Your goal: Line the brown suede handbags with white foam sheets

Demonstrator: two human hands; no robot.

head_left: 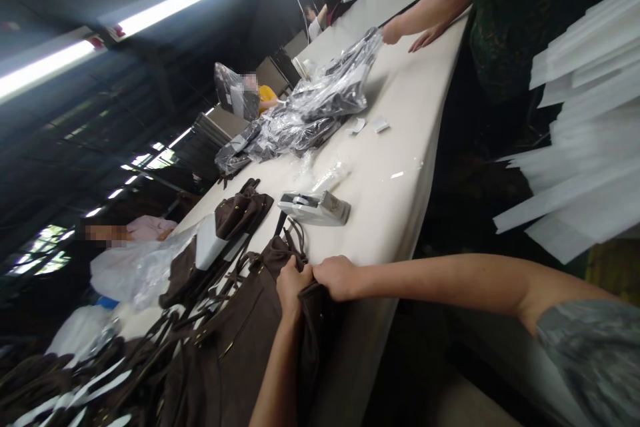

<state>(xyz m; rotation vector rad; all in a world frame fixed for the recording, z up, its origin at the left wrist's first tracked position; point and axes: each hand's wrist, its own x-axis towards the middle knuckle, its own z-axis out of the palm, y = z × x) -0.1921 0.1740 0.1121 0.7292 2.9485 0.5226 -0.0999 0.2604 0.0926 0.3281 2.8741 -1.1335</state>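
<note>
A dark brown garment (240, 347) with cords and small metal eyelets lies over the near part of the white table (395, 193). My left hand (291, 285) is closed on its upper edge. Right beside it, my right hand (336, 277) is closed on the same garment, knuckles up. The two hands nearly touch. Just beyond them stands a grey tape dispenser (316, 208). More folded brown garments (240, 213) with a white paper piece lie to the left.
Plastic-wrapped garments (310, 107) are piled farther up the table, where another person's hand (393, 31) touches them. White sheets (595, 113) hang at right. Two small paper pieces (381, 124) lie mid-table. Other people stand along the left side.
</note>
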